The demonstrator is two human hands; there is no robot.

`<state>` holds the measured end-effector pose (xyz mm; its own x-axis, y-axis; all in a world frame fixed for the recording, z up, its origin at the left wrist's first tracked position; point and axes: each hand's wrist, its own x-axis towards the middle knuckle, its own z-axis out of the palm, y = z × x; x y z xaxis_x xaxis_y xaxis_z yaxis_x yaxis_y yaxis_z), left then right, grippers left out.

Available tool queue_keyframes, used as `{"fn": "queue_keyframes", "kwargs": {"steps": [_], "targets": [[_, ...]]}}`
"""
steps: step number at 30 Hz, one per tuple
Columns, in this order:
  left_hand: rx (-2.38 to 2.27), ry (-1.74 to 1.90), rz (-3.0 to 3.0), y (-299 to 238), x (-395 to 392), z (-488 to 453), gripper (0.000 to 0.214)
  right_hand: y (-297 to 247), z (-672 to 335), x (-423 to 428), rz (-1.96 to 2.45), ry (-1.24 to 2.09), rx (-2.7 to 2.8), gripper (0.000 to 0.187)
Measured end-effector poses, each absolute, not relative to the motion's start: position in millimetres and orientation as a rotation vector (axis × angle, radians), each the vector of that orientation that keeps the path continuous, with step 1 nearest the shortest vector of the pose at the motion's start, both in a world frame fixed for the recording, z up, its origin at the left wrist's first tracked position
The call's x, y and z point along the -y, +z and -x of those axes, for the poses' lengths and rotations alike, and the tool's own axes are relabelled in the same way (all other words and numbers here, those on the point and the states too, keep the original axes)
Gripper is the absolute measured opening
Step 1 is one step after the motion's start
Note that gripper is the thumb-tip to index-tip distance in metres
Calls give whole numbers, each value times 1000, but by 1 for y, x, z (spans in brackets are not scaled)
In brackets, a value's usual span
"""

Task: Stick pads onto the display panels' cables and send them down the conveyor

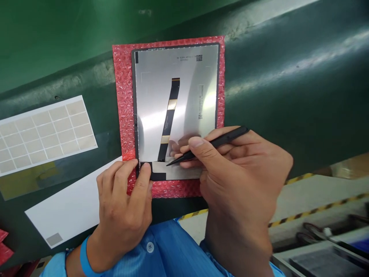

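A silver display panel (184, 88) lies face down on a red bubble-wrap mat (122, 96). A black and gold flex cable (170, 119) runs down its back. My left hand (123, 215) presses its fingertips on the panel's near left corner, over a black strip (157, 176). My right hand (236, 173) is closed on black tweezers (210, 145). Their tip touches the panel's lower edge, just right of the cable's foot.
A white sheet of several grey rectangular stickers (46, 134) lies to the left on the green conveyor belt (288, 77). A white backing sheet (75, 207) with one grey sticker lies nearer. Black-and-yellow floor tape (311, 211) and a dark tray (323, 261) show at right.
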<state>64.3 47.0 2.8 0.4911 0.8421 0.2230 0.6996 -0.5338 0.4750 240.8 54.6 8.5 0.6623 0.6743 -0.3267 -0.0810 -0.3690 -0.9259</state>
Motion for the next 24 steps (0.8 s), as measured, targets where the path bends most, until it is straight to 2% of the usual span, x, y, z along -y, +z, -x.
{"fn": "queue_keyframes", "kwargs": {"steps": [19,24], "targets": [[-1295,626,-2399,4,-47,-66,35,9,-241,-54,1812,816,521,19],[-1308,576,-2408,3,-46,-66,42,9,-241,-54,1802,822,515,19]]}}
